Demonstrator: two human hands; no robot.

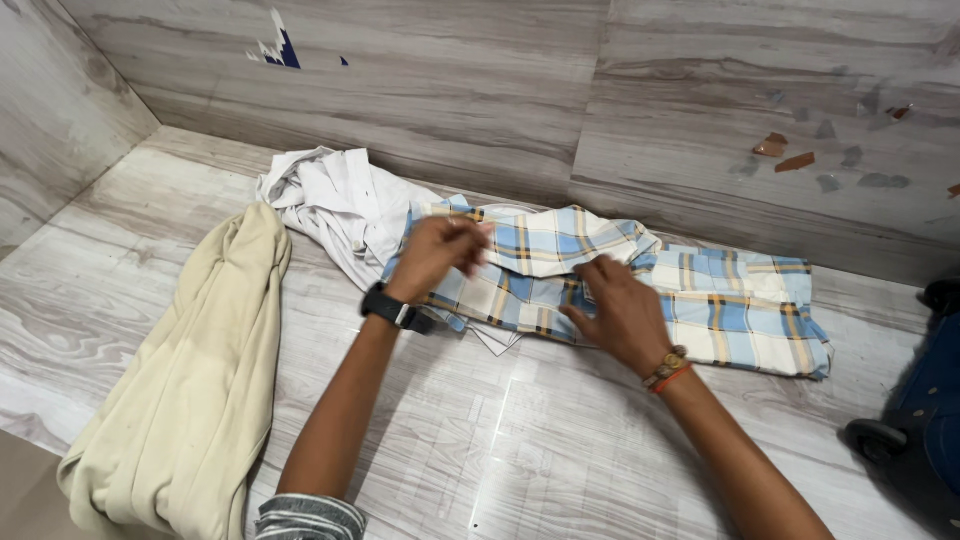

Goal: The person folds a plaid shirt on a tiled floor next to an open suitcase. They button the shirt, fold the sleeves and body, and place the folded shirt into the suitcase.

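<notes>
The left hand (432, 252) is pinching a raised edge of the plaid shirt (640, 290), which is lying on the grey floor (520, 440); the right hand (615, 310), fingers spread, is pressing the cloth flat just beside that pinch. A fold seems under way. Next, the pinched edge likely needs carrying over the pressing hand, clear of the white shirt (335, 200) behind the grip.

Left hand (437, 253) pinching a fold of blue-and-yellow plaid shirt (700, 300); right hand (615, 310) pressed flat on the same cloth. White garment (335, 200) bunched just beyond the left fingertips (478, 232). Cream garment (190, 390) well apart, left of the left hand, on grey wood-grain surface (540, 450).
</notes>
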